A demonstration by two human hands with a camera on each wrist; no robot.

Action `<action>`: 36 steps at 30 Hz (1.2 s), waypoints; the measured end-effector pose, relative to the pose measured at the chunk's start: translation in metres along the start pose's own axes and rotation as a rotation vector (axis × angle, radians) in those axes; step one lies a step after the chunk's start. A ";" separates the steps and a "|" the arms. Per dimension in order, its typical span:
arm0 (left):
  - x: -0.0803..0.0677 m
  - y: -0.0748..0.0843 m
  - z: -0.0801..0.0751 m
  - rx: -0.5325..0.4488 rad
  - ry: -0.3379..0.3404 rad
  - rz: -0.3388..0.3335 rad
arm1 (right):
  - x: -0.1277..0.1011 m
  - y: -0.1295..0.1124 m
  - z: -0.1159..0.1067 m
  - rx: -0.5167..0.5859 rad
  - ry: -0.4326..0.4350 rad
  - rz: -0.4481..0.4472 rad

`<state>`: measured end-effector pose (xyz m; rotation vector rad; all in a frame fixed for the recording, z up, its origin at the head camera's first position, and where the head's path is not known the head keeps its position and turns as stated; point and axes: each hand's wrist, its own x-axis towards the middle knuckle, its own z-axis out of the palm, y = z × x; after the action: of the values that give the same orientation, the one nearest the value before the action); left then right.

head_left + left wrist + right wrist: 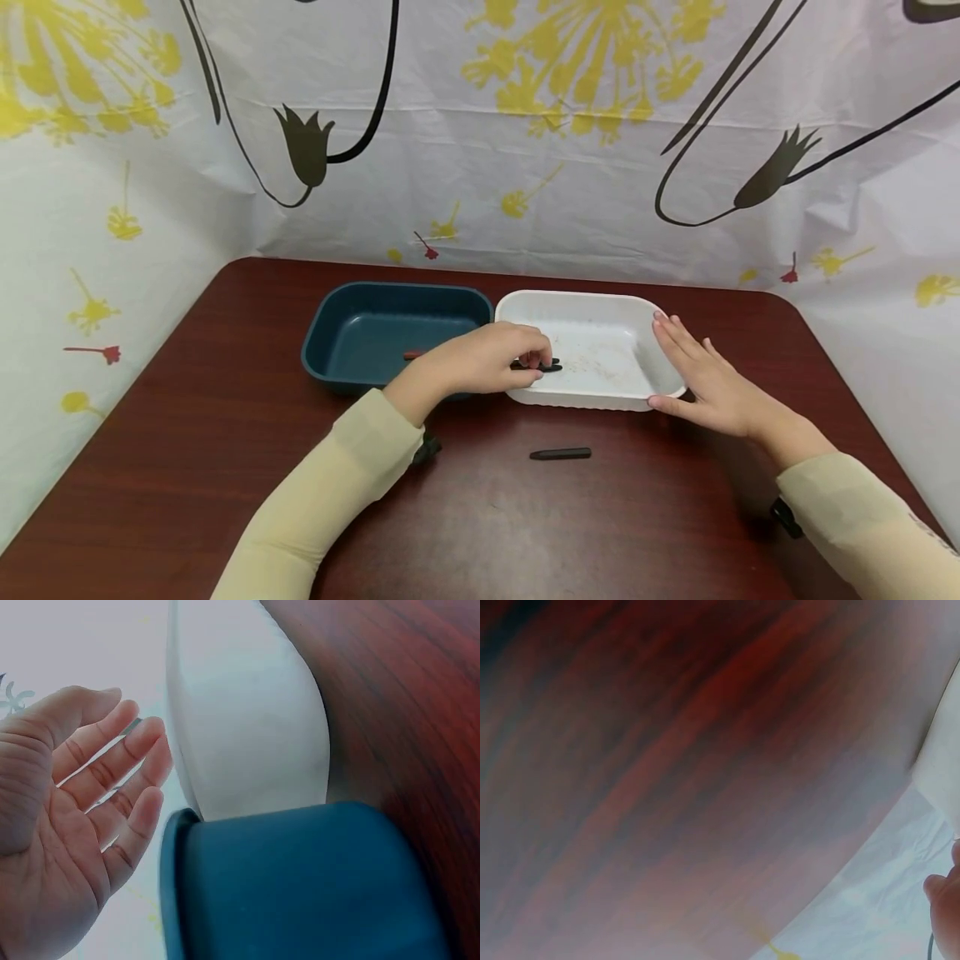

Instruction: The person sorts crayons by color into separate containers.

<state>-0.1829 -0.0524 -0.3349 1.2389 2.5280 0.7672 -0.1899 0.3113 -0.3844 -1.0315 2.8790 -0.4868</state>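
My left hand point(498, 360) reaches over the near rim of the white tray point(592, 302). Its fingertips rest on a black crayon point(552, 366) lying on the tray floor. The left wrist view shows that hand point(112, 772) with loosely extended fingers and a bare palm beside the white tray point(240, 712) and the blue tray point(300, 885). My right hand point(701, 375) lies flat with straight fingers against the white tray's right rim. A second black crayon point(560, 454) lies on the table in front of the tray. The right wrist view shows only blurred table and a fingertip.
The dark blue tray point(337, 312) stands left of the white one, touching it, with a red crayon point(412, 355) inside. Both sit on a dark red wooden table point(225, 467). A white flowered sheet point(480, 125) closes off the back and sides.
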 end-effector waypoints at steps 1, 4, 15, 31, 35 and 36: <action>-0.001 0.002 0.000 0.012 -0.002 0.002 | 0.000 0.000 0.000 0.001 0.002 -0.001; -0.002 0.008 0.001 0.052 -0.017 0.012 | 0.000 0.000 0.000 0.003 0.007 -0.002; -0.004 0.025 0.004 0.095 -0.047 0.072 | -0.003 0.000 0.002 0.005 0.023 0.004; -0.010 0.032 0.020 0.122 -0.043 0.129 | -0.001 -0.002 0.002 -0.001 0.013 0.004; -0.009 0.032 0.024 0.145 -0.036 0.138 | -0.001 -0.002 0.001 0.001 0.002 0.010; -0.009 0.032 0.024 0.152 -0.035 0.136 | -0.001 -0.003 0.001 0.004 0.000 0.011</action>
<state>-0.1458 -0.0340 -0.3380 1.4725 2.5342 0.5835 -0.1873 0.3100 -0.3844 -1.0149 2.8811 -0.4911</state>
